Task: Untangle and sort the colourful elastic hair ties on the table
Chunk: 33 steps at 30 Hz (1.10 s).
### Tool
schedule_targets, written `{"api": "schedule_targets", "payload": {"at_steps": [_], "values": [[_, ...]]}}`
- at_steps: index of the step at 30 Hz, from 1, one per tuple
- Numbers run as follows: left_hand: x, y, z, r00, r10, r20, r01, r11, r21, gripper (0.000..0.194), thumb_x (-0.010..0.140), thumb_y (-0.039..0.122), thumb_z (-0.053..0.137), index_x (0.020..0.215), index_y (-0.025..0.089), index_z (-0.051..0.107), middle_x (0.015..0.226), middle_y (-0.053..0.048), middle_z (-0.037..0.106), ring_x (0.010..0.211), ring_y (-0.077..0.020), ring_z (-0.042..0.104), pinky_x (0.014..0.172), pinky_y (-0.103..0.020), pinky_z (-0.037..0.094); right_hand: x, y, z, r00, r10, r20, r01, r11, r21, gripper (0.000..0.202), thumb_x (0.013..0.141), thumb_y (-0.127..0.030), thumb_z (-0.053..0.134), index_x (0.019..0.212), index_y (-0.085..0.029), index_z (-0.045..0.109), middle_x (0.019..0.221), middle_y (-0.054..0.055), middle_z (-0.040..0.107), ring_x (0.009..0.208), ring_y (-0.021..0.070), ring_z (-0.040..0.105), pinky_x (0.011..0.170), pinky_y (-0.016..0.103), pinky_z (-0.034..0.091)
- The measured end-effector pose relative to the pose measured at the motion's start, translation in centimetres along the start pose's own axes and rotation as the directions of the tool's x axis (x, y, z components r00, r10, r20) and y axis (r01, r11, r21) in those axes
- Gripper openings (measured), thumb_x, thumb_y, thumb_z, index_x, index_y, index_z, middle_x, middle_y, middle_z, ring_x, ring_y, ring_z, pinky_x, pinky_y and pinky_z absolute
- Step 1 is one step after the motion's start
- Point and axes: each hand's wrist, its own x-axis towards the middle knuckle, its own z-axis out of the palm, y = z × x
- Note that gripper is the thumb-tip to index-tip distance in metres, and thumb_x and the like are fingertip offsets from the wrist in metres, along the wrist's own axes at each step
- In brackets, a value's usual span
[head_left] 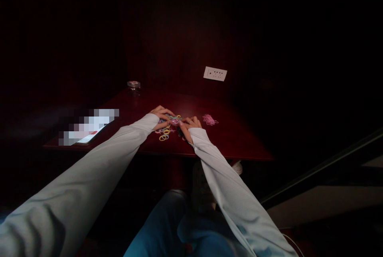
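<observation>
A loose heap of coloured hair ties, yellow, blue, purple and pink, lies on the dark red table. Over its left side is my left hand, with thumb and fingers apart and the fingertips in the heap. My right hand, wearing a ring, touches the heap from the right, its fingers bent and its thumb apart from them. Between the two hands' fingertips shows a pink hair tie. Part of the heap is hidden under the hands. To the right of my right hand lies a separate pile of pink hair ties.
A clear jar with a lid stands at the table's back left. A lit, partly blurred screen lies at the left. The table ends close to my knees. A white socket plate is on the back panel.
</observation>
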Motion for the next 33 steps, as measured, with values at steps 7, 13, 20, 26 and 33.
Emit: {"api": "schedule_targets", "payload": {"at_steps": [7,13,20,26,33], "values": [[-0.01,-0.28,0.07,1.000,0.012,-0.005,-0.012,1.000,-0.013,0.021,0.090,0.030,0.063,0.096,0.032,0.082,0.119,-0.001,0.073,0.099,-0.0231,0.052,0.093,-0.039,0.045,0.07,0.15,0.15,1.000,-0.001,0.002,0.001,1.000,-0.004,0.049,0.107,-0.049,0.030,0.124,-0.034,0.073,0.125,0.002,0.068,0.114,0.0227,0.041,0.101,0.038,0.034],[-0.09,-0.49,0.22,1.000,0.005,0.004,-0.004,1.000,-0.022,0.022,0.092,0.031,0.061,0.097,0.033,0.082,0.121,0.000,0.072,0.101,-0.0229,0.052,0.095,-0.039,0.045,0.20,0.35,0.47,1.000,0.002,0.002,-0.002,0.999,-0.041,0.046,0.106,-0.048,0.034,0.118,-0.032,0.076,0.126,0.002,0.068,0.115,0.0232,0.041,0.101,0.038,0.035],[-0.18,-0.61,0.75,0.999,-0.036,-0.028,0.034,0.998,-0.056,0.019,0.091,0.037,0.064,0.093,0.031,0.082,0.118,-0.002,0.073,0.100,-0.0237,0.053,0.096,-0.041,0.045,0.04,0.51,0.91,0.997,-0.065,-0.030,0.063,0.994,-0.086,0.047,0.106,-0.048,0.035,0.114,-0.031,0.078,0.124,0.002,0.070,0.114,0.0230,0.043,0.098,0.037,0.035],[-0.15,-0.63,0.82,0.998,-0.035,-0.054,0.032,0.998,-0.053,0.020,0.090,0.036,0.064,0.091,0.030,0.082,0.117,-0.001,0.074,0.099,-0.0234,0.053,0.096,-0.041,0.045,0.10,0.23,0.88,0.998,-0.064,-0.018,0.061,0.991,-0.117,0.045,0.105,-0.048,0.039,0.111,-0.028,0.079,0.124,0.003,0.070,0.114,0.0233,0.044,0.096,0.037,0.036],[0.02,-0.20,0.48,0.995,-0.064,-0.083,0.060,0.997,-0.041,0.019,0.089,0.034,0.063,0.091,0.030,0.082,0.118,-0.001,0.074,0.102,-0.0241,0.054,0.098,-0.043,0.043,-0.03,0.06,0.52,0.997,-0.069,-0.031,0.065,0.993,-0.102,0.044,0.106,-0.045,0.037,0.118,-0.031,0.076,0.126,0.003,0.068,0.112,0.0237,0.043,0.096,0.038,0.037]]}}
